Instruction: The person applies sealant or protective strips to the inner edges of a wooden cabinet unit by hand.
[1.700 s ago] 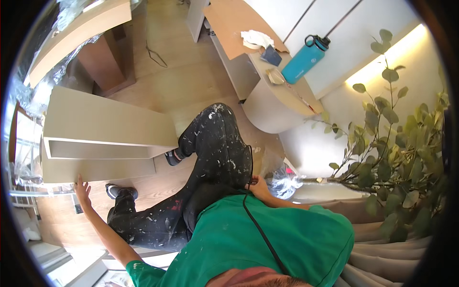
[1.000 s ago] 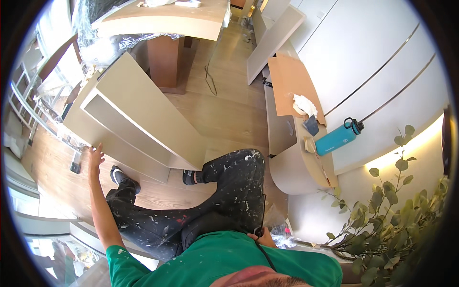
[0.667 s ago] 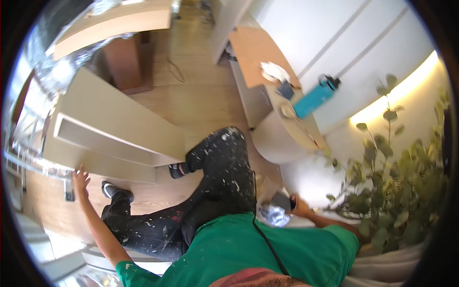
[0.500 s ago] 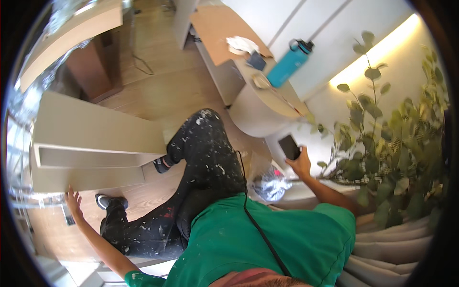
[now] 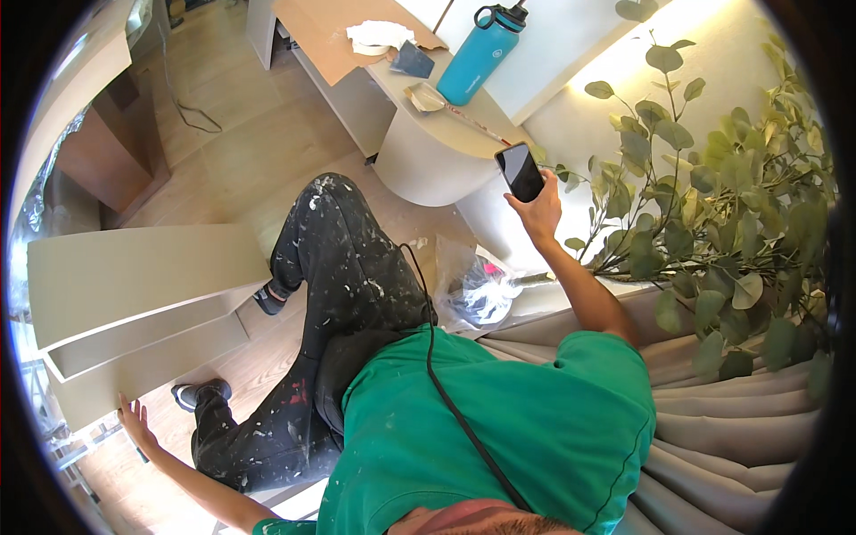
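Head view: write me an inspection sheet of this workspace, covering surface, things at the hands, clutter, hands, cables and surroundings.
Surface: curved beige counter, brown sheet on top; wood floor below.
Things at the hands: phone; beige box-like furniture piece.
Clutter: crumpled white cloth, dark square pad, brush-like tool, blue bottle, all atop the counter; clear plastic near the knee.
Hands: right hand holds the phone; left hand open at the furniture piece's edge.
Cables: black cord across the green shirt; thin cord-like loop on the floor.
Surroundings: leafy plant, pleated fabric, lit strip.
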A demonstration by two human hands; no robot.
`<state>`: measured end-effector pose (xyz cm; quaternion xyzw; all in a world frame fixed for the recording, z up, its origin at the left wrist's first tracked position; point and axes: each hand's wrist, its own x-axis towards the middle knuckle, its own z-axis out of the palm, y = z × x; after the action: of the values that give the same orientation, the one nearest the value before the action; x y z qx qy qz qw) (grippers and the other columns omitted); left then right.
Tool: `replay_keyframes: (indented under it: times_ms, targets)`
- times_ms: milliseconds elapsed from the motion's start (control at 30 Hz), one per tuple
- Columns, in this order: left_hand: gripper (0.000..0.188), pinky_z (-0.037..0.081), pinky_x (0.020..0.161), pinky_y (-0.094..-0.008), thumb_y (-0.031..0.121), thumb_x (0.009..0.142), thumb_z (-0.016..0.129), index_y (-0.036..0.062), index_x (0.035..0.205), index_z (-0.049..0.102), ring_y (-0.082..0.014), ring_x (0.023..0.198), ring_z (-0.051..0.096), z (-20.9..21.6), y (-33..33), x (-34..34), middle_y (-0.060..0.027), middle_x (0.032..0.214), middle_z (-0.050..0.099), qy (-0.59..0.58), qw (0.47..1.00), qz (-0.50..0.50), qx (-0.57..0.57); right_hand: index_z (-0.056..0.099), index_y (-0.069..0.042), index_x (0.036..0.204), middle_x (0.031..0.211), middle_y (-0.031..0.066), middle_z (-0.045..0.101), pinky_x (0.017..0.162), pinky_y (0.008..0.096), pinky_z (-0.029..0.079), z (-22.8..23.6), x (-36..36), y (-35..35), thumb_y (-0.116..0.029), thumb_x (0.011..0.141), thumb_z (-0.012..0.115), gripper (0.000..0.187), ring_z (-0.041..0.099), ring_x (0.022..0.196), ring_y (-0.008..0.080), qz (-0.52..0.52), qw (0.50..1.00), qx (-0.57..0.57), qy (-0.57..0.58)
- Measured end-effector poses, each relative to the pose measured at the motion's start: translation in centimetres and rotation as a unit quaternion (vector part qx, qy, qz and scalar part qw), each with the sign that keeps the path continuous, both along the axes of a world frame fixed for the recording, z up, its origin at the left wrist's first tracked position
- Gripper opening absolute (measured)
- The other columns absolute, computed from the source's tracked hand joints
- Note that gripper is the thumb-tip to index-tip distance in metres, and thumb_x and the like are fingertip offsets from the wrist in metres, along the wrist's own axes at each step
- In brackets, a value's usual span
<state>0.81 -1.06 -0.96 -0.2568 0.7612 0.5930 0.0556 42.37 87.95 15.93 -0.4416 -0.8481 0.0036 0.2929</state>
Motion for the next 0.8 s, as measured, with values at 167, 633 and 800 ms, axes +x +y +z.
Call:
replay_keyframes:
  times_ms: [167,633,800]
  targets:
    - [0.081,0.043,0.109,-0.0424,0.054,0.097,0.062,0.0044,0.155,0.034,-0.0351,0.138,0.048,-0.8,-0.5,0.2,-0.0162,0.151,0.048,0.0,1.0,0.0,0.003,0.045,-0.007,0.13,0.113,0.0163,0.064,0.083,0.0468,0.051,0.1,0.1,0.0,-0.032,0.061,0.094,0.088,0.066,0.096,0.0371,0.006,1.0,-0.01,-0.008]
    - [0.079,0.044,0.108,-0.0423,0.052,0.097,0.064,0.0042,0.154,0.036,-0.0336,0.137,0.049,-1.4,-1.2,-0.1,-0.0133,0.152,0.046,0.003,1.0,0.004,0.017,0.048,-0.006,0.129,0.11,0.0149,0.064,0.083,0.0453,0.049,-0.1,0.4,0.8,-0.034,0.06,0.095,0.088,0.065,0.095,0.0339,0.009,1.0,-0.01,-0.023]
    - [0.079,0.046,0.106,-0.0415,0.051,0.097,0.064,0.0044,0.154,0.036,-0.0335,0.136,0.05,-1.5,-0.7,0.0,-0.0136,0.152,0.046,0.006,1.0,0.003,0.014,0.048,-0.006,0.128,0.11,0.0157,0.065,0.082,0.0457,0.05,0.0,0.4,0.8,-0.035,0.06,0.095,0.088,0.065,0.094,0.0343,0.004,1.0,-0.006,-0.021]
